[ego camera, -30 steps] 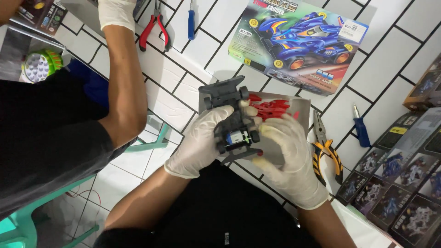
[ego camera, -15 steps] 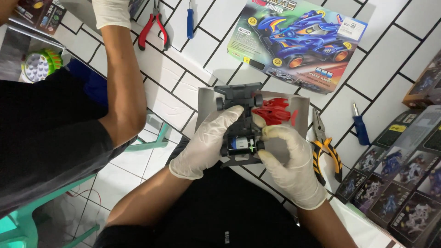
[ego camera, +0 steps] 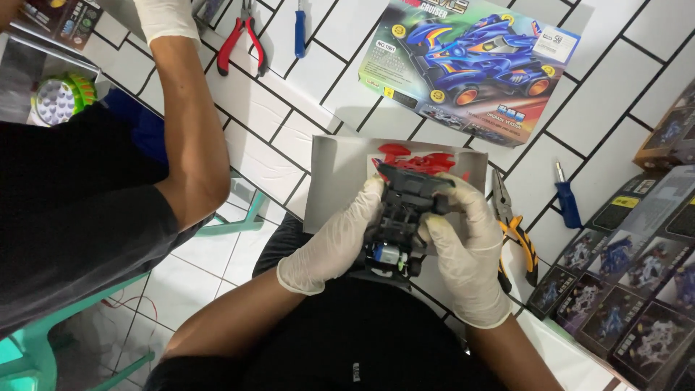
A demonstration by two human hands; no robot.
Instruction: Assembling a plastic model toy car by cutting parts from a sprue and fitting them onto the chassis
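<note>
Both gloved hands, left hand (ego camera: 334, 245) and right hand (ego camera: 463, 255), grip the dark grey plastic toy-car chassis (ego camera: 400, 224) near the bench's front edge. Motor seated; red plastic parts (ego camera: 416, 161) unfitted, body shell apparently not on.

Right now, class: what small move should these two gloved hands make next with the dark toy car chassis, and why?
Probably lower the chassis onto the grey tray: the left hand and right hand hold it above the tray, where red parts lie.

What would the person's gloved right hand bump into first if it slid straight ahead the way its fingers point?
Probably the red plastic parts frame lying on the grey tray, just beyond the right hand and the dark toy car chassis it holds; depth is hard to judge.
</note>
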